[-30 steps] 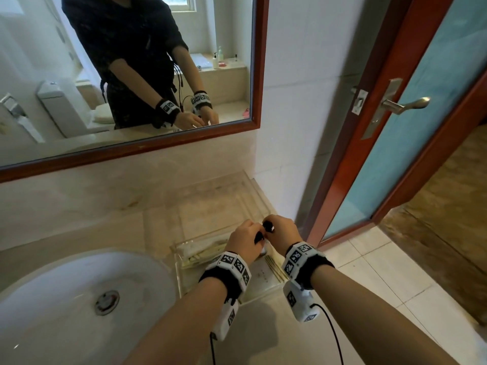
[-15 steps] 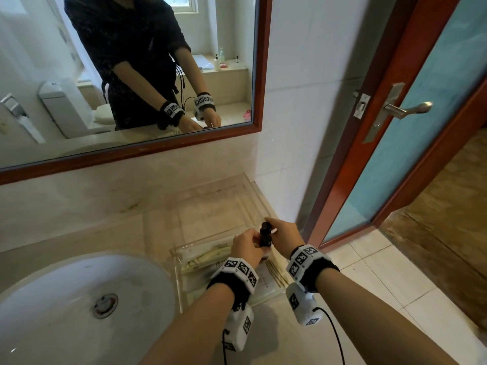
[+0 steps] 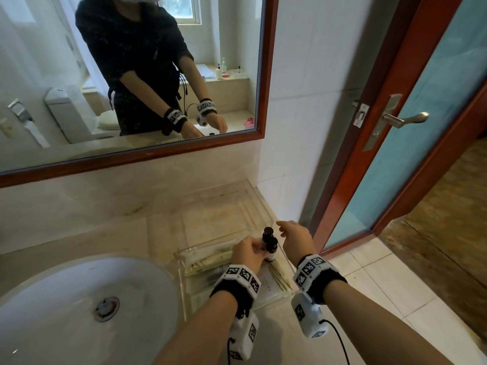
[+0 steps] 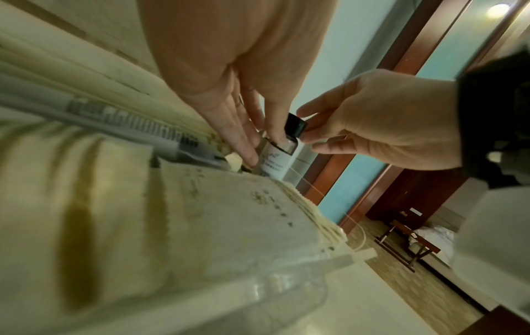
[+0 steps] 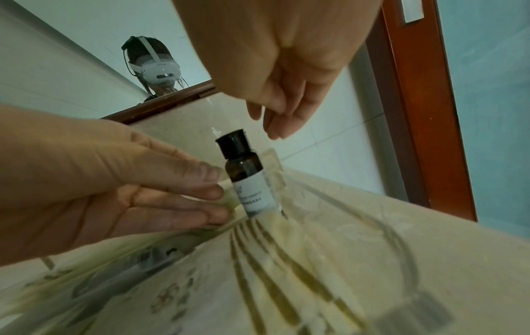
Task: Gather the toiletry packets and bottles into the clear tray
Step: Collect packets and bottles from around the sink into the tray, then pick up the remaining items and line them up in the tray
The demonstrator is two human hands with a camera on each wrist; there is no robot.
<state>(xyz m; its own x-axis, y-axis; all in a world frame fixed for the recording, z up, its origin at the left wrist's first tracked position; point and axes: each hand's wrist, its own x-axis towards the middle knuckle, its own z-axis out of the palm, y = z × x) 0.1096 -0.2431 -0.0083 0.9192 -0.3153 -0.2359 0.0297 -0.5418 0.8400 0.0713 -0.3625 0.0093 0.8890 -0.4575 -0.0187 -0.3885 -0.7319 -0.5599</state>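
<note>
Two bottles (image 3: 269, 246) in clear tray (image 3: 274, 297); left hand (image 3: 247, 250) fingers grip them, right hand (image 3: 296, 237) fingers spread.

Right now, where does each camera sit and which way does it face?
Head: on the head, facing forward and down at the clear tray; both forearms show.
Left wrist: low over the packets, facing the door; left hand and right hand show.
Right wrist: low, facing the mirror; both hands show.
All share the bottle.

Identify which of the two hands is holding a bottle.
The left hand: its fingers pinch the black-capped bottle over the clear tray; the right hand hovers open beside it.
</note>
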